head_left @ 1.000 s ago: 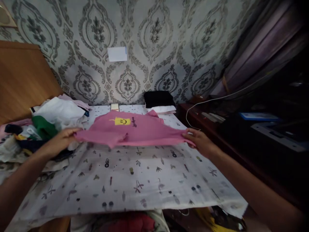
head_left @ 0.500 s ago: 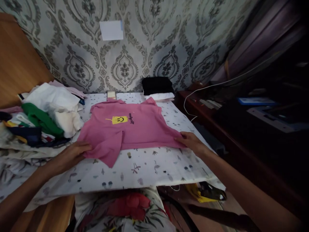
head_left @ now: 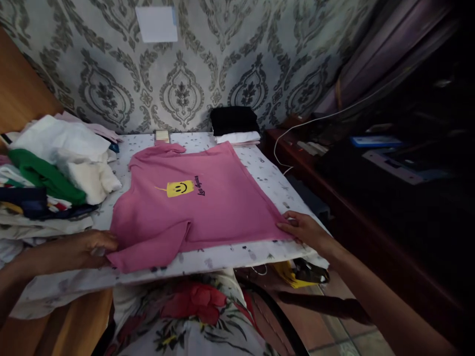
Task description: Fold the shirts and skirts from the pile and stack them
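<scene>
A pink T-shirt (head_left: 222,207) with a yellow smiling cup print lies spread sideways over the patterned white sheet (head_left: 218,257). Its hem runs along the right and its near sleeve points toward the lower left. My left hand (head_left: 85,248) has its fingers closed on the shirt's near left edge, by the shoulder and sleeve. At the near right corner of the hem, my right hand (head_left: 304,229) pinches the fabric between thumb and fingers. The shirt lies mostly flat, with a fold beside the near sleeve.
A heap of mixed clothes (head_left: 55,168) fills the table's left side. At the back stand folded black and white clothes (head_left: 234,122) and a small box (head_left: 162,136). A dark red cabinet (head_left: 315,193) with a white cable (head_left: 315,134) runs along the right.
The shirt has been pulled toward me and stretched wider, its right side straightening. Both hands have moved nearer the front edge, the left one also outward. The camera view has shifted slightly.
</scene>
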The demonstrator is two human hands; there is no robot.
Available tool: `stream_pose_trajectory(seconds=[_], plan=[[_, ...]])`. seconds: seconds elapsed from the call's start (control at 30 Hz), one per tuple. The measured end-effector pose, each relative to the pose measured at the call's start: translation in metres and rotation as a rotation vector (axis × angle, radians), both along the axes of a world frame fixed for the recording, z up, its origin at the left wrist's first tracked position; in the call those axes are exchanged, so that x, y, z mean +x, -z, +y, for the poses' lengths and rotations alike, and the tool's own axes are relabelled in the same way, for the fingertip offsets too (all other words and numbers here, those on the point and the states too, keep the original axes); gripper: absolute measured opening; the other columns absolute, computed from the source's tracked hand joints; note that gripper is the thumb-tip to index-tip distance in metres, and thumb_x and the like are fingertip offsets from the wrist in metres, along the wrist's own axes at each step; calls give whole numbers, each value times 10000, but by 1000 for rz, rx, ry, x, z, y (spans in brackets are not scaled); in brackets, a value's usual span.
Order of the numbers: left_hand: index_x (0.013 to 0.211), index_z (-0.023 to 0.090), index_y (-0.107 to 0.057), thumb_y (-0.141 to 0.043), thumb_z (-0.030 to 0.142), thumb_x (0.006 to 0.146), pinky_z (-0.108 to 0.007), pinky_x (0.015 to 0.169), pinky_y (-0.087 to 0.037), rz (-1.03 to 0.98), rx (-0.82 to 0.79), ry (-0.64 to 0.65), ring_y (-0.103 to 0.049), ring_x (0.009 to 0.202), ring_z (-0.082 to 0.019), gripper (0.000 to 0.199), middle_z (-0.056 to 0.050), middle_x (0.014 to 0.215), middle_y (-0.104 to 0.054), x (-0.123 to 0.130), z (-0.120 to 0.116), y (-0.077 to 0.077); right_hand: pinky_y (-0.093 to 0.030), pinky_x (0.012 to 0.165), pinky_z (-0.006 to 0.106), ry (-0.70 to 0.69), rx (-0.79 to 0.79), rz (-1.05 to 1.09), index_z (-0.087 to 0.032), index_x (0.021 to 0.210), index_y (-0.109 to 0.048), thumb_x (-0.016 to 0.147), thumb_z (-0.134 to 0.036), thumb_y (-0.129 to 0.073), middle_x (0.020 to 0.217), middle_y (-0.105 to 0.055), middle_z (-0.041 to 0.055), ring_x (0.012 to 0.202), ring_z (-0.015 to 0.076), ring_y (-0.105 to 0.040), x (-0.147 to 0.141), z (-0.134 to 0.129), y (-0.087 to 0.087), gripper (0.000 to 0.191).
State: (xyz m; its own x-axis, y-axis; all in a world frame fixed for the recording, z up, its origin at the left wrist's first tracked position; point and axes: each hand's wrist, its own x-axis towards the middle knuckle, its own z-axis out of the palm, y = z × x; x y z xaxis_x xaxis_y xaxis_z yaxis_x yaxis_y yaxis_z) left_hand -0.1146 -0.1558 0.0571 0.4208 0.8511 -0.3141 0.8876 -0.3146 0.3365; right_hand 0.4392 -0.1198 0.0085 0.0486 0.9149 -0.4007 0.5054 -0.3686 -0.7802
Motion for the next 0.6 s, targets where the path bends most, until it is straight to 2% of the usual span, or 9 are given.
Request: stream_pose_trajectory(seconds=[0.1,0.17,0.23,0.33,0.4,0.47,0.53,0.6], plan=[[1251,294,-682,-533,336,841,-360,966,-519,83,-59,64,-649,1142,-268,439,-26,1289,-689,5,-7,17,-247,421,236,-15,28,-46,-236,792,-505,580,-716,-722,484,-407,-98,407,79,-342,-1,-2,1,568],[1404,305,-558,-520,263,850,-397,1052,-471,80,47,111,-575,1266,-272,557,-38,1430,-590,16,-13,26,-251,420,237,-19,41,-67,-235,810,-511,589,-712,-719,479,-411,-98,406,82,-346,-1,-2,1,565],[1456,315,-491,-490,187,856,-415,1087,-442,38,139,168,-521,1325,-263,614,-46,1478,-540,35,-18,30,-247,415,237,-18,52,-72,-235,818,-513,588,-714,-717,468,-413,-99,401,85,-346,0,-2,3,570],[1359,307,-591,-429,165,902,-403,1084,-439,-89,138,206,-545,1287,-237,506,-52,1399,-603,63,-19,24,-233,404,238,4,65,-73,-236,820,-523,571,-720,-725,461,-428,-95,386,87,-337,1,-1,7,580],[1229,284,-683,-412,272,954,-380,1057,-458,-231,23,194,-592,1220,-236,387,-62,1326,-650,71,-17,11,-234,400,239,18,72,-82,-236,818,-537,566,-713,-736,459,-441,-88,381,90,-345,1,-1,8,575],[1103,265,-742,-432,431,963,-367,1021,-480,-382,-184,187,-629,1157,-254,378,-75,1248,-694,70,-16,-5,-243,397,241,25,78,-90,-236,804,-547,562,-707,-747,448,-446,-83,373,94,-358,1,-2,10,566],[1011,270,-775,-505,543,920,-356,970,-506,-467,-443,197,-662,1081,-270,395,-73,1136,-741,63,-17,-20,-252,394,244,24,90,-99,-236,789,-554,562,-706,-754,434,-443,-81,365,98,-370,1,-2,11,559],[989,291,-787,-625,572,845,-334,909,-526,-455,-641,166,-683,1009,-267,355,-46,1045,-766,57,-20,-30,-264,388,248,26,101,-107,-237,782,-560,557,-709,-754,430,-446,-77,361,101,-378,1,-3,12,558]])
